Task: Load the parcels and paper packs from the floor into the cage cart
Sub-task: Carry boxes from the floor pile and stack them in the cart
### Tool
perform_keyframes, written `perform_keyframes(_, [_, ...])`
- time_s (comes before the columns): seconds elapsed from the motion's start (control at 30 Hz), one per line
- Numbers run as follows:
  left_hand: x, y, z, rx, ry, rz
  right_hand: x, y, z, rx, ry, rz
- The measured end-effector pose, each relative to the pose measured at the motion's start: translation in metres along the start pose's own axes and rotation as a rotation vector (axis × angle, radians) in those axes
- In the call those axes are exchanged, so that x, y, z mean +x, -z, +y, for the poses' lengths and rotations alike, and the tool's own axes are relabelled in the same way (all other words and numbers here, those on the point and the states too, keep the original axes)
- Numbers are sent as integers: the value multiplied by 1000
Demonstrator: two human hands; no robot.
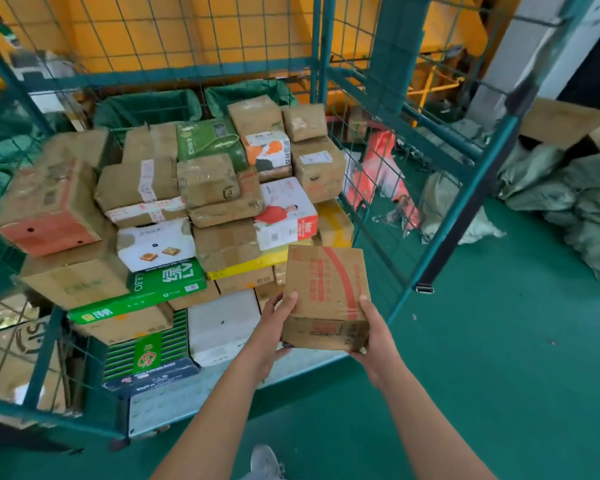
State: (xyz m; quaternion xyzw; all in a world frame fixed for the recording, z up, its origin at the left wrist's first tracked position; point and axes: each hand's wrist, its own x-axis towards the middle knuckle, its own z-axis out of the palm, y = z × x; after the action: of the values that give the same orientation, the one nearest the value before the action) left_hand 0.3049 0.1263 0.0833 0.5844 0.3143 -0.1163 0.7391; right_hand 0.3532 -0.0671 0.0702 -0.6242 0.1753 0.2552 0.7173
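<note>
Both hands, left hand (274, 323) and right hand (374, 336), grip a red-printed parcel (326, 297) at the cage cart (458, 216) open front, mid-load; next, set it level on the stacked boxes (222, 199) inside.

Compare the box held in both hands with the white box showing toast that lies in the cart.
The held box is brown cardboard with red print; the toast box is white with a toast picture. The held box is gripped by the left hand and right hand at the cage cart opening; the toast box lies wedged in the stack, parcels on top. Both are rectangular cartons.
</note>
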Motion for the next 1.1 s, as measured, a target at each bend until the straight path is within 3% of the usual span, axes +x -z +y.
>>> perform_keyframes(0.2, [65, 16, 41, -90, -11, 21, 57, -44, -32, 56, 74, 61])
perform_keyframes(0.37, [111, 9, 63, -132, -18, 61, 94, -53, -43, 93, -13, 147])
perform_keyframes(0.57, [167, -20, 89, -146, -25, 84, 145, -51, -62, 273, -147, 97])
perform_keyframes(0.83, [285, -71, 148, -122, -4, 97, 273, -51, -126, 363, -195, 51])
perform_keyframes(1.1, [408, -122, 191, -133, 65, 75, 410, -45, -192, 327, -222, 179])
